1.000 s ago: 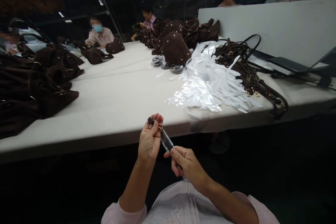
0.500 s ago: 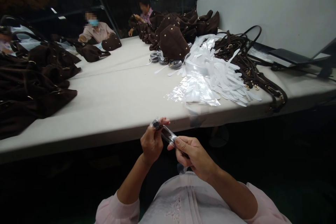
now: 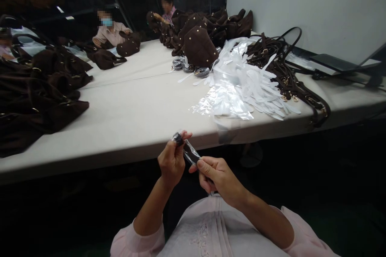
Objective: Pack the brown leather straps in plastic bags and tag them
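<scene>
Between my hands, just in front of the table's edge, stretches a dark strap (image 3: 191, 154) in clear plastic wrap. My left hand (image 3: 171, 162) is closed on its far end, where the strap looks bunched or rolled into a dark lump. My right hand (image 3: 221, 178) pinches the nearer part between thumb and fingers; the rest of that end is hidden behind the hand. On the table beyond lie a pile of clear plastic sleeves and white strips (image 3: 238, 84) and several coiled, wrapped straps (image 3: 201, 72).
The white table (image 3: 135, 108) runs across in front of me. Brown bags (image 3: 45, 88) heap at the left, more bags (image 3: 200, 46) at the back. Loose brown straps (image 3: 289, 80) lie at the right, before a pale upright panel (image 3: 307, 20). Several people work across the table.
Both hands have shifted slightly to the left, with the wrapped strap still between them. The dangling end below my right hand is now mostly out of sight. A co-worker across the table has moved a bag.
</scene>
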`<action>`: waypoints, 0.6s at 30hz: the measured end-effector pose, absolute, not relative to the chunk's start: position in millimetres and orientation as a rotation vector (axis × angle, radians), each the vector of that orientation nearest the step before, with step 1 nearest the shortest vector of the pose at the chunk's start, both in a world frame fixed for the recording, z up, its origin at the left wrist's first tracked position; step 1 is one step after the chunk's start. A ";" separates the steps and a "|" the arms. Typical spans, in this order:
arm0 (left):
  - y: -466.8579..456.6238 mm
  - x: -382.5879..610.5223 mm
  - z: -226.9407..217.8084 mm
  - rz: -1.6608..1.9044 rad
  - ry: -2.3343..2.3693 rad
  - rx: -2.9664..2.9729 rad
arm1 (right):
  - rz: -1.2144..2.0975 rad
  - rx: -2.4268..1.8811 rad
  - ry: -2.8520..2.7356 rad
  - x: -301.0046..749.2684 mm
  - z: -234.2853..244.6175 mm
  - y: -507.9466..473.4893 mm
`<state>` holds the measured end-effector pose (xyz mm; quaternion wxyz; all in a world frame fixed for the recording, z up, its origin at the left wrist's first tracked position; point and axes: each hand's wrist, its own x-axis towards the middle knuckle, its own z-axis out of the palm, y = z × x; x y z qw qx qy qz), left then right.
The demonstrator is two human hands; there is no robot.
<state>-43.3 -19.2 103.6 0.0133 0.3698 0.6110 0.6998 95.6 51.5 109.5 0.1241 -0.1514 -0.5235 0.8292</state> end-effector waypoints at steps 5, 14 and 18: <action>-26.7 -61.3 88.6 1.654 1.717 1.538 | 2.426 -0.447 -1.470 95.8 114.3 63.5; -42.9 -58.5 95.0 1.254 1.755 1.977 | 2.636 -0.500 -1.295 95.2 111.2 75.9; -46.1 -63.2 93.2 1.098 1.857 2.216 | 2.684 -0.470 -1.388 92.9 104.2 80.8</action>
